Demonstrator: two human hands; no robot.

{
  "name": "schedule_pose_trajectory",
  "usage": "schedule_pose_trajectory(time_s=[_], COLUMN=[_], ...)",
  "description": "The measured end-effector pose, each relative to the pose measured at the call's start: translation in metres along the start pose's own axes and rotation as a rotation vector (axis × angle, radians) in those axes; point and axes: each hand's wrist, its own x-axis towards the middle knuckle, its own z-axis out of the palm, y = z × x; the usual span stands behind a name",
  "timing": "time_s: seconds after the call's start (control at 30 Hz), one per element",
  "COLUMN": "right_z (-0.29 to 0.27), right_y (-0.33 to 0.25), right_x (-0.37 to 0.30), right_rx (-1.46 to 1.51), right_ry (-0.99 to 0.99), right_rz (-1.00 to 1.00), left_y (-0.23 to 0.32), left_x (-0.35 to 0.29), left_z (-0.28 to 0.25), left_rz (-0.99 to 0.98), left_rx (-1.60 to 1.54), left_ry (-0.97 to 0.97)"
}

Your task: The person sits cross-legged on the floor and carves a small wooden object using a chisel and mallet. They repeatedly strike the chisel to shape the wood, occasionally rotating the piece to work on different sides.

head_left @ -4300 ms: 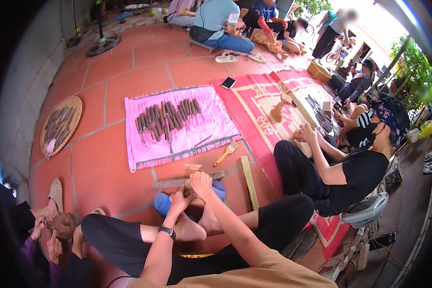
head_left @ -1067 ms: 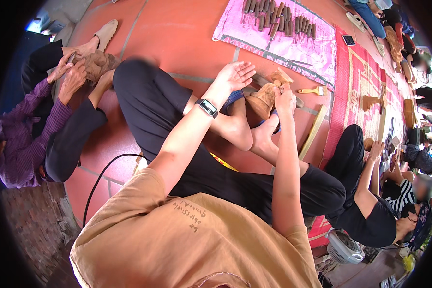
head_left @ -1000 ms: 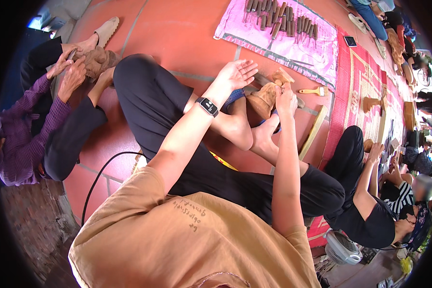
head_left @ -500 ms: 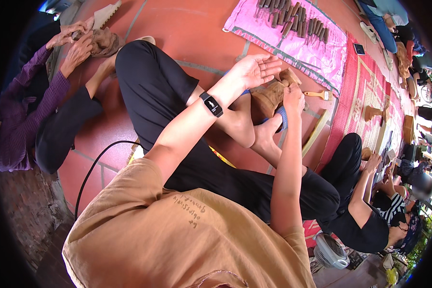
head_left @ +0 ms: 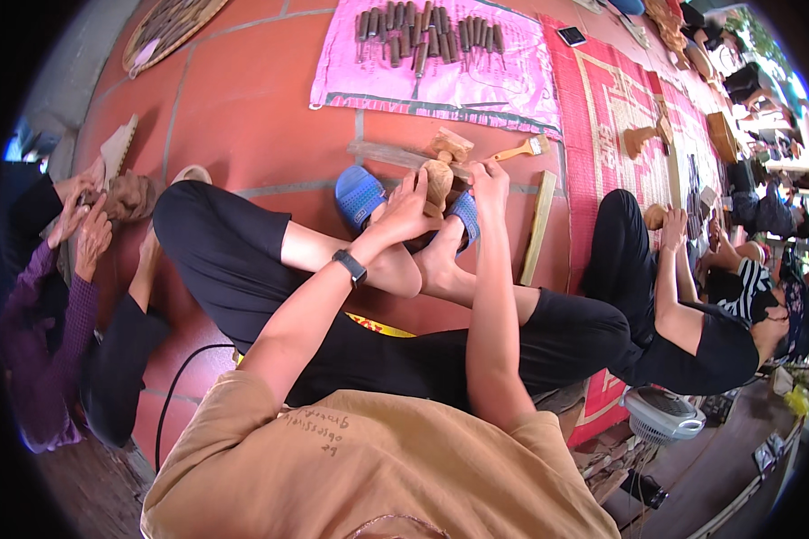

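Note:
Between my feet stands a brown carved wooden piece [head_left: 438,182] with a rounded top, its lower part hidden by my hands and feet. My left hand [head_left: 406,207] is closed round its left side, fingers lying along the wood. Just right of the carving, my right hand [head_left: 489,189] has its fingers bent and pressed together; anything inside them is hidden. A smaller shaped block of wood [head_left: 450,144] lies beyond the carving, beside a weathered grey board [head_left: 388,154]. Blue slippers [head_left: 355,195] are by my feet.
Several wooden-handled carving tools [head_left: 422,34] lie on a pink sheet [head_left: 351,85] ahead. A flat brush [head_left: 523,148] and wooden strip [head_left: 537,229] lie rightward. A person's hands [head_left: 85,225] at left hold a carving; another person [head_left: 674,314] sits at right, near a fan [head_left: 661,415].
My left hand, earlier stretched out with its palm up, is now on the carving. The carving now stands more upright. My view has turned, so the tools appear further left.

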Motion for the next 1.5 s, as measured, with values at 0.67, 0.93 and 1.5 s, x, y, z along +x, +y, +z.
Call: schedule_pose_trajectory(time_s=[0.67, 0.93, 1.5], right_z=[0.036, 0.035, 0.031], right_y=[0.03, 0.031, 0.021], right_x=[-0.019, -0.016, -0.031], right_rx=[0.039, 0.062, 0.01], right_ry=[0.067, 0.011, 0.107], right_rz=[-0.054, 0.11, 0.056], left_y=[0.007, 0.013, 0.008], left_x=[0.012, 0.014, 0.014], left_z=[-0.005, -0.007, -0.002], left_rz=[-0.157, -0.176, -0.025], left_rx=[-0.007, 0.002, 0.042], left_ry=[-0.113, -0.134, -0.086])
